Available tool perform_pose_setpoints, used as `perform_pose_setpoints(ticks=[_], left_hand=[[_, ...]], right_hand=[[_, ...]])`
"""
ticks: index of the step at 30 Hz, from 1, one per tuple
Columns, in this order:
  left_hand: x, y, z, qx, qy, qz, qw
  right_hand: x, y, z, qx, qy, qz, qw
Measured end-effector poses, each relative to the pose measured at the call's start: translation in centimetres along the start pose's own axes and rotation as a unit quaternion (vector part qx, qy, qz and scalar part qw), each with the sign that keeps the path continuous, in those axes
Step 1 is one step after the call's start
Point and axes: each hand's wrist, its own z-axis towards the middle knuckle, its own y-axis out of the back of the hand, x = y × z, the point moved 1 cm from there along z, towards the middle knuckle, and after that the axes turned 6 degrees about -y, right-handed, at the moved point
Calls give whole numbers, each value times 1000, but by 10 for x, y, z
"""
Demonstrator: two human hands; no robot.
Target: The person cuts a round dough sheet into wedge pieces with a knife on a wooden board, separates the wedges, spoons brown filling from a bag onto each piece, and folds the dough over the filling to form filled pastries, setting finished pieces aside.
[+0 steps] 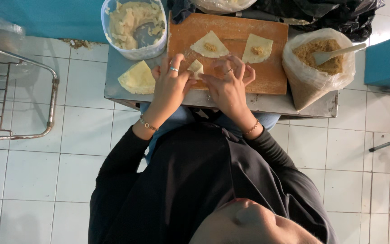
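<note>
1. White tiled floor [32, 180] fills most of the frame, with a metal rack [19, 99] at the left edge.
2. A steel table [267, 103] spans the upper centre, carrying a wooden board [231, 38], a plastic tub of pale dough [134, 27] at upper left and a bag of brown crumb filling [321, 63] with a spoon [337, 53] at upper right.
3. Two flat wrappers [210, 45] with filling lie on the board above the hands; a stack of wrappers [137, 77] sits left of them.
4. The left hand [170, 88] and right hand [229, 88] meet at the board's lower edge, fingers curled.
5. A small folded dumpling [196, 68] lies between them, pinched by the fingertips of both hands, its tip seemingly pointing up-frame; fingers hide its lower part.
</note>
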Motion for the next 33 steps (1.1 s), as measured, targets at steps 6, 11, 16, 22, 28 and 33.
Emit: perform_pose_setpoints(ticks=[6, 11, 16, 22, 28, 33], left_hand=[[4, -6, -2, 24, -39, 31, 998], [9, -11, -3, 20, -55, 48, 997], [11, -13, 0, 19, -37, 20, 999], [12, -12, 9, 18, 56, -56, 997], [7, -3, 7, -33, 79, -26, 996], [-3, -3, -1, -44, 10, 45, 998]], right_hand=[[-3, 3, -4, -17, 16, 37, 999], [0, -9, 2, 7, 13, 5, 1000], [-3, -19, 7, 12, 26, 19, 999], [-9, -21, 18, 38, 64, 11, 997], [-11, -18, 35, 76, 56, 78, 992], [-6, -12, 40, 89, 37, 88, 991]])
